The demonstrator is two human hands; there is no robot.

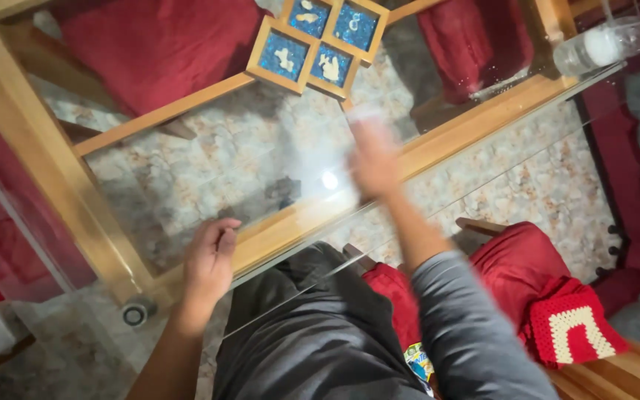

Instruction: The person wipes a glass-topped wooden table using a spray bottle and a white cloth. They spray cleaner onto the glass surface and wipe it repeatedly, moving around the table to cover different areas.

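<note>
now | left hand (212, 255) grip loosely curled on glass tabletop (209, 159) edge | right hand (374, 159) blurred, grip unclear

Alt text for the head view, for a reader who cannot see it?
Seen from above, a blurred right hand reaches over a glass tabletop while the left hand rests at its near edge. Four blue wood-framed coasters lie farther back.

A glass-topped desk (61, 185) with a wooden frame stands over a mottled stone-tile floor (550, 192). Red cushions (150, 44) lie on the wooden seats around it, and a lamp's glare (330, 180) reflects off the glass.
</note>
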